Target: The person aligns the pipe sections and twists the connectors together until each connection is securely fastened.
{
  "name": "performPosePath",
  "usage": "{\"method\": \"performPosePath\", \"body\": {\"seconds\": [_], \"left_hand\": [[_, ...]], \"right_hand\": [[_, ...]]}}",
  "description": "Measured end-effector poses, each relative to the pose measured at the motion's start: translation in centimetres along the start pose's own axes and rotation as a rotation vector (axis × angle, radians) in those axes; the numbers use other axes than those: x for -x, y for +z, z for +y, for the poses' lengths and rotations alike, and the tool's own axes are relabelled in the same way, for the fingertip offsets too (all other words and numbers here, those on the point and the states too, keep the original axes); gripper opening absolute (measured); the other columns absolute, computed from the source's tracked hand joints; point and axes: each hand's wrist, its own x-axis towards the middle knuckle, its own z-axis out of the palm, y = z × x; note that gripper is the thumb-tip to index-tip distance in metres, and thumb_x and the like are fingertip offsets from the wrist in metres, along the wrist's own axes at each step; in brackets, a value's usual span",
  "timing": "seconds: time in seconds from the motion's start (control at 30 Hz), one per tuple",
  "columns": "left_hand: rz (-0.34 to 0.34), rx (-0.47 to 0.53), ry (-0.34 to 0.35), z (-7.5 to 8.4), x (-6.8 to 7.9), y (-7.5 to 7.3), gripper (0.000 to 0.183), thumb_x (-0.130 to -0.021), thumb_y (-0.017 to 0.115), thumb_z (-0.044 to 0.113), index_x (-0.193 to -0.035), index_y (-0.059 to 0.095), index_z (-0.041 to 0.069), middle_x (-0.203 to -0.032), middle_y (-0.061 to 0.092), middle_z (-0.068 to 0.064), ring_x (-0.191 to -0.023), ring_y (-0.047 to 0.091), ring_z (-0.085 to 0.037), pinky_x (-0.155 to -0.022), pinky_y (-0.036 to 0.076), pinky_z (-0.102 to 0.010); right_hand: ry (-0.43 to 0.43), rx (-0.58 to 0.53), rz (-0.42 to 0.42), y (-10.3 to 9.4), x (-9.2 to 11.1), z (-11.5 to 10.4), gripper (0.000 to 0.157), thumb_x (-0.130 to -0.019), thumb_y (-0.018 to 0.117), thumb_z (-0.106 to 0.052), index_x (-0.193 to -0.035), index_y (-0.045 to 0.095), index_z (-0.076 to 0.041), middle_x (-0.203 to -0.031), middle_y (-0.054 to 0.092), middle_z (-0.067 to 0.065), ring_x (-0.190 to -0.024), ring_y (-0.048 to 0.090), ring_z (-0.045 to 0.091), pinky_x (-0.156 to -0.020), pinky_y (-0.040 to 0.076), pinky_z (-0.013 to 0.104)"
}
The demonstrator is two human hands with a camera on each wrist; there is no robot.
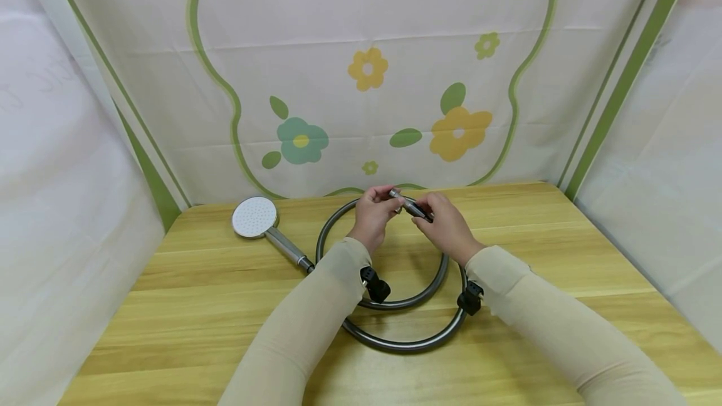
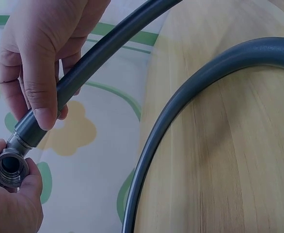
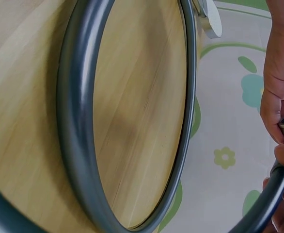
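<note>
Cloth walls (image 1: pixel 338 24): pale fabric closed in the back and both sides, with straight green bands near the corners; the back one carried a wavy green border, yellow and teal flowers, and leaves.
Tabletop (image 1: pixel 225 331): light wood-grain boards reached to the back cloth, their grain running mostly from side to side.
Sleeves (image 1: pixel 524 306): long, cream-coloured, they came in over the near part of the wood, with a small black device at each wrist.
Hose (image 1: pixel 403 348): dark grey and glossy, it looped over the tabletop beneath the forearms, one end raised between the hands.
Shower head (image 1: pixel 255 217): it lay well to the left of the hands near the back edge, white dotted face up, its handle (image 1: pixel 284 246) slanting toward the loops.
Right hand (image 1: pixel 445 224): thumb and fingers pinched the raised hose end by its dark collar (image 2: pixel 31 128).
Left hand (image 1: pixel 370 217): thumb and fingertips pinched the metal fitting (image 2: pixel 9 180), close beside the right hand.
Fitting: silver and threaded inside, it sat against the collar, above the tabletop and between the hands.
</note>
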Motion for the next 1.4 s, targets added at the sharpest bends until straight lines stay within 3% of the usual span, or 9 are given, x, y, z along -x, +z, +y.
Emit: {"method": "performPosePath", "body": {"seconds": [0.23,0.47,0.73,1.0,1.4], "left_hand": [[-0.006,-0.004,0.0,0.03,0.05,0.03,0.033,-0.088,0.066,-0.003,-0.12,0.058,0.002,-0.124,0.061,-0.016,-0.087,0.058,-0.012,-0.072,0.049,-0.026],[-0.005,-0.007,0.004,0.05,0.13,0.05,0.032,-0.087,0.069,-0.002,-0.117,0.059,0.003,-0.123,0.062,-0.015,-0.087,0.059,-0.012,-0.085,0.048,-0.04],[-0.011,0.004,0.014,-0.16,-0.02,-0.05,0.03,-0.086,0.068,-0.004,-0.114,0.06,0.003,-0.126,0.059,-0.02,-0.089,0.059,-0.014,-0.07,0.05,-0.024],[0.0,-0.001,0.009,-0.19,-0.12,-0.07,0.03,-0.085,0.07,-0.004,-0.113,0.062,0.004,-0.111,0.066,-0.008,-0.089,0.06,-0.014,-0.071,0.051,-0.025],[-0.02,-0.018,0.011,0.04,0.05,-0.28,0.031,-0.087,0.069,-0.001,-0.116,0.06,0.004,-0.115,0.064,-0.011,-0.091,0.06,-0.014,-0.073,0.051,-0.025]], "right_hand": [[-0.01,-0.021,-0.008,-0.12,0.13,-0.19,0.02,-0.092,0.066,-0.006,-0.109,0.059,-0.001,-0.105,0.056,0.013,-0.094,0.056,0.025,-0.082,0.051,0.044],[0.001,-0.046,-0.027,-0.24,0.26,-0.3,0.021,-0.093,0.064,-0.006,-0.112,0.059,0.001,-0.106,0.056,0.015,-0.096,0.057,0.026,-0.084,0.051,0.045],[0.009,-0.073,-0.043,-0.26,0.22,-0.2,0.022,-0.094,0.063,-0.007,-0.113,0.058,0.001,-0.107,0.056,0.015,-0.097,0.058,0.027,-0.084,0.05,0.045],[0.017,-0.072,-0.059,-0.32,0.14,-0.18,0.022,-0.094,0.062,-0.008,-0.114,0.058,0.001,-0.107,0.056,0.015,-0.098,0.058,0.027,-0.085,0.05,0.046],[0.014,-0.071,-0.085,-0.56,-0.03,-0.24,0.024,-0.095,0.061,-0.009,-0.117,0.058,0.001,-0.107,0.059,0.014,-0.098,0.06,0.027,-0.087,0.05,0.047]]}}
